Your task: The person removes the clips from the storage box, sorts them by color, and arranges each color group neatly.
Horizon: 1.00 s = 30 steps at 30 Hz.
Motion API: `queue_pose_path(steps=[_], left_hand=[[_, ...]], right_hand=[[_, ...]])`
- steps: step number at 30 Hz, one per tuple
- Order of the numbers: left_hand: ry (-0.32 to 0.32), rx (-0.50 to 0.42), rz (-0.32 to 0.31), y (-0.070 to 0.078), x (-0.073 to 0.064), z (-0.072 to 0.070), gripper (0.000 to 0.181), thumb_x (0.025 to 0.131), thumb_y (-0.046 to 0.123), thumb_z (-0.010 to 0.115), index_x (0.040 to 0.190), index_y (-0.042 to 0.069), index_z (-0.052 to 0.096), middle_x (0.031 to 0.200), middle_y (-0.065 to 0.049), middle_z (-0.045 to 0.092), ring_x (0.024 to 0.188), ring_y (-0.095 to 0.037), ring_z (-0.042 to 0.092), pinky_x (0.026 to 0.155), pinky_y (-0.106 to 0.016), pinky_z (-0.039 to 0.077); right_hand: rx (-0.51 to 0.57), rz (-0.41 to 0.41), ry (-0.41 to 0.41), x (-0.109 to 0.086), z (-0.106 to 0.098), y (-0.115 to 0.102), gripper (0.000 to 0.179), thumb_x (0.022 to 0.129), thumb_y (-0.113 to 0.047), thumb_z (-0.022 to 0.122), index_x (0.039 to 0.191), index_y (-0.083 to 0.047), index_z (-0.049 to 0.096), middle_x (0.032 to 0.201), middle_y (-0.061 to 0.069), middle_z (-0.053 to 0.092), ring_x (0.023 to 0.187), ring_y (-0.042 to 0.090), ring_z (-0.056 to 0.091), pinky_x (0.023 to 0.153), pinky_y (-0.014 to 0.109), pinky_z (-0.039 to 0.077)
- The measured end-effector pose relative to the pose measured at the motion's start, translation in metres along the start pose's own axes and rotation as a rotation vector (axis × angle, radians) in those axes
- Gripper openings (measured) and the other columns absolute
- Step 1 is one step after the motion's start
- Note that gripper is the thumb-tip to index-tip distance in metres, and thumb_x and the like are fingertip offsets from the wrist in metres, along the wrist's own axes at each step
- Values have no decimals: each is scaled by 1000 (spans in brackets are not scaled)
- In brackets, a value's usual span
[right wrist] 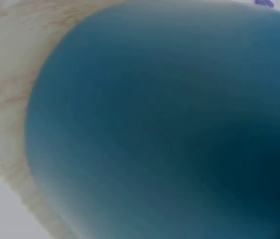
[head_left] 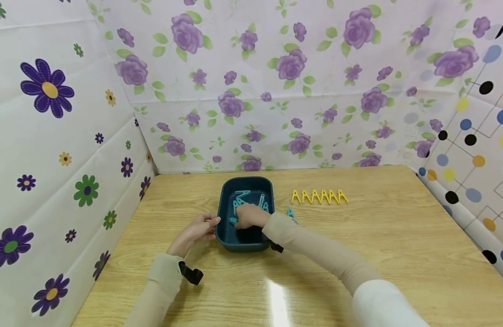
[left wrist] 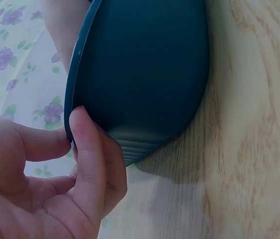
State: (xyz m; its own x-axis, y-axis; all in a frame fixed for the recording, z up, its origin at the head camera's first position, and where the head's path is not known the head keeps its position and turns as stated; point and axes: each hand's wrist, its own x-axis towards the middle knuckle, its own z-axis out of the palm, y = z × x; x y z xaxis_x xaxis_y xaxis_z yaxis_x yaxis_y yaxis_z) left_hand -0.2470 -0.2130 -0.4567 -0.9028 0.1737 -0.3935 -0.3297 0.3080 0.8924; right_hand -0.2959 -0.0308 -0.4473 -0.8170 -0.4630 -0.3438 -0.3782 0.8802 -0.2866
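A dark teal plastic basin (head_left: pixel 245 247) stands on the table with several light-blue clothespins (head_left: pixel 242 194) lying inside it. At its left rim, my left hand (head_left: pixel 203 226) pinches the edge between thumb and fingers; the left wrist view shows this grip on the rim (left wrist: pixel 71 94) up close. My right hand (head_left: pixel 251 215) reaches down into the basin among the clothespins, with one blue clothespin (head_left: pixel 233 221) right by its fingertips. Its fingers point down and are mostly hidden, so I cannot tell whether they hold one. The basin's outer wall (right wrist: pixel 144 109) fills the right wrist view.
Right of the basin, several yellow clothespins (head_left: pixel 315 196) stand in a row on the wooden table (head_left: pixel 378 236). One blue clothespin (head_left: pixel 290 212) lies below that row, partly behind the right sleeve (head_left: pixel 317 247). Flower-patterned sheets (head_left: pixel 268 113) rise behind and at the left.
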Motion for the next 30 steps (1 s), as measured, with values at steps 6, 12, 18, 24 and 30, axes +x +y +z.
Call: queue_pose_path(steps=[6, 12, 18, 24, 30], left_hand=[[1, 18, 1, 3, 1, -1, 24, 104, 19, 45, 112, -3, 52, 73, 2, 51, 62, -8, 52, 59, -20, 49], [-3, 17, 0, 3, 0, -1, 23, 103, 19, 46, 110, -2, 52, 74, 2, 51, 62, -8, 52, 59, -20, 49], [12, 10, -2, 1, 1, 0, 23, 103, 19, 47, 111, -2, 52, 73, 3, 52, 62, -8, 52, 59, -20, 49], [17, 6, -8, 0, 1, 3, 23, 103, 18, 47, 112, -2, 53, 74, 2, 52, 63, -9, 52, 58, -20, 49], [15, 7, -10, 0, -1, 2, 27, 103, 19, 47, 115, -4, 51, 77, 1, 55, 64, -8, 53, 60, -21, 50]], right_hand=[[33, -68, 101, -19, -8, 5, 32, 91, -30, 67, 68, -14, 52, 56, -4, 38, 49, 11, 41, 48, 24, 35], [102, -182, 337, -37, -3, 13, 22, 92, -30, 66, 87, -9, 63, 62, -2, 50, 47, 8, 43, 44, 21, 33], [224, -248, 493, -49, 4, 26, 24, 93, -32, 64, 97, -9, 65, 77, -2, 60, 56, 6, 48, 54, 21, 41], [371, -417, 721, -54, 14, 52, 18, 91, -25, 68, 95, -8, 65, 77, 3, 58, 65, 9, 49, 60, 22, 44], [502, -402, 816, -66, 17, 79, 18, 90, -23, 70, 98, -8, 64, 77, 5, 57, 64, 9, 50, 58, 22, 45]])
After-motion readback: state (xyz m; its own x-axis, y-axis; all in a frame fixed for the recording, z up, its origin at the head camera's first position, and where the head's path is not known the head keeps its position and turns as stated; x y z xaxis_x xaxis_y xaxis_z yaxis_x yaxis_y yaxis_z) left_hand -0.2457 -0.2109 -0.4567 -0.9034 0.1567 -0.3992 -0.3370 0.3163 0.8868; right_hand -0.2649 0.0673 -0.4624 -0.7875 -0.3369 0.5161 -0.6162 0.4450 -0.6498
